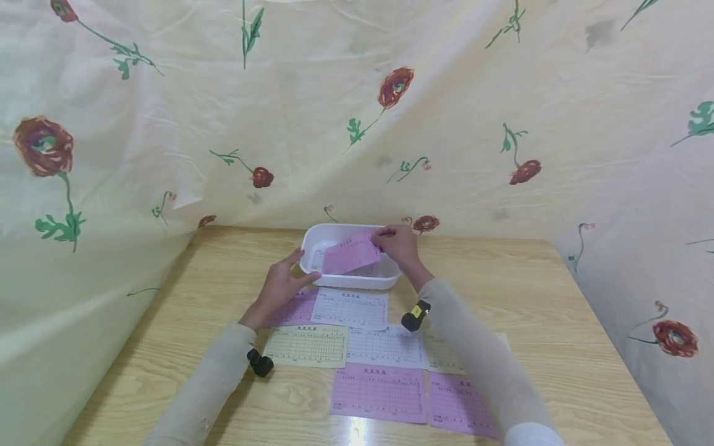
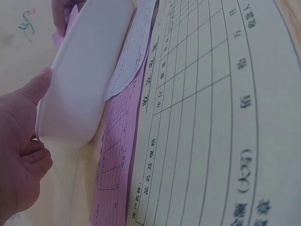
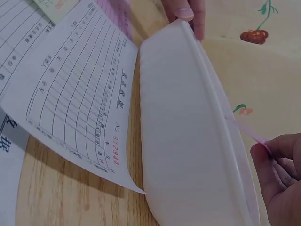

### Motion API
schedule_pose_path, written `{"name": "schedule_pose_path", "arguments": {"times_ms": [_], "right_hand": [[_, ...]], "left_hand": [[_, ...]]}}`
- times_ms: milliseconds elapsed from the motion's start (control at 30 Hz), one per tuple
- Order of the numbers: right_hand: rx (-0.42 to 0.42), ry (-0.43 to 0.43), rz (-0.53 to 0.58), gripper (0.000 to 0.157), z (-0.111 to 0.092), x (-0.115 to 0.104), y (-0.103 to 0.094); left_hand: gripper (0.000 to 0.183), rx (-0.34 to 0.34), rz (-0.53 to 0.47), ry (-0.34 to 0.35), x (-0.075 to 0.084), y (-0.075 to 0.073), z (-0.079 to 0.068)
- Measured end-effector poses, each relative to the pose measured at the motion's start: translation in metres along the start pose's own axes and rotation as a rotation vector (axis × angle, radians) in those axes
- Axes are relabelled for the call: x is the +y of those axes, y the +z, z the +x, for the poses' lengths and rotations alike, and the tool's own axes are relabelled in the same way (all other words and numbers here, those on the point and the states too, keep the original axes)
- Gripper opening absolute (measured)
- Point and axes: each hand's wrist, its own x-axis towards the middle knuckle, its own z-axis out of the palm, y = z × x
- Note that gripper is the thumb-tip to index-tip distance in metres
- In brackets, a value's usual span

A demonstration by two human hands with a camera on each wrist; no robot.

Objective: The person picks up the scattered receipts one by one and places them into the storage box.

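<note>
A white plastic basin stands near the table's back edge. My left hand grips its left end, the thumb on the rim, as the left wrist view also shows on the basin's wall. Over the basin my right hand pinches a pink receipt slip by its right edge between thumb and fingers. That slip slants down into the basin, above a white slip partly showing inside. In the right wrist view, the basin wall hides most of the pink slip.
Several printed slips lie in front of the basin: a white slip overlapping a pink one, a yellow slip, another white one, and pink slips nearer the front. A flowered cloth hangs behind the table.
</note>
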Motion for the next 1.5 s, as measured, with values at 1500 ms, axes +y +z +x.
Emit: {"name": "schedule_pose_path", "arguments": {"times_ms": [1500], "right_hand": [[-0.037, -0.272, -0.133, 0.043, -0.095, 0.004, -0.144]], "left_hand": [[0.088, 0.014, -0.023, 0.062, 0.001, 0.001, -0.002]]}}
